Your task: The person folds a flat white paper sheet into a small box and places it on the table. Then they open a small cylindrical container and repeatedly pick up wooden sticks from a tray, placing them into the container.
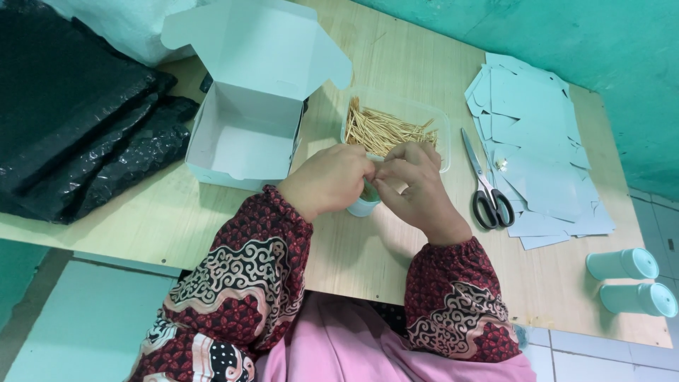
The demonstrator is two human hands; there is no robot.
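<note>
Head view: both hands meet over a small pale cylindrical container [365, 205] that stands on the wooden table [368, 255], just in front of a clear plastic tub [396, 113] of thin wooden sticks [385, 131]. The left hand [327, 180] is curled, its fingers closed toward the container's mouth; the right hand [421, 187] is likewise curled, its fingers [396, 157] pinched together against the left thumb. What lies inside the pinch is hidden; it is probably a small bunch of sticks, but that cannot be confirmed. The container shows only below the hands, and whether either hand grips its wall cannot be told. Handling judgement: the container appears to be thin, light plastic, smooth-walled and easily tipped, so it is best held around its side wall, low down, with moderate pressure. The sticks appear light, stiff and brittle with fine ends; they should be taken as a bundle near the middle, aligned, not squeezed across the tips. Left of the hands an open white cardboard box [244, 134] stands with its lid raised, and black plastic sheets [78, 127] lie beyond it. To the right lie scissors [488, 191] beside a stack of flat pale blue card blanks [537, 155]. Two more pale containers [629, 279] lie on their sides near the right edge of the table.
</note>
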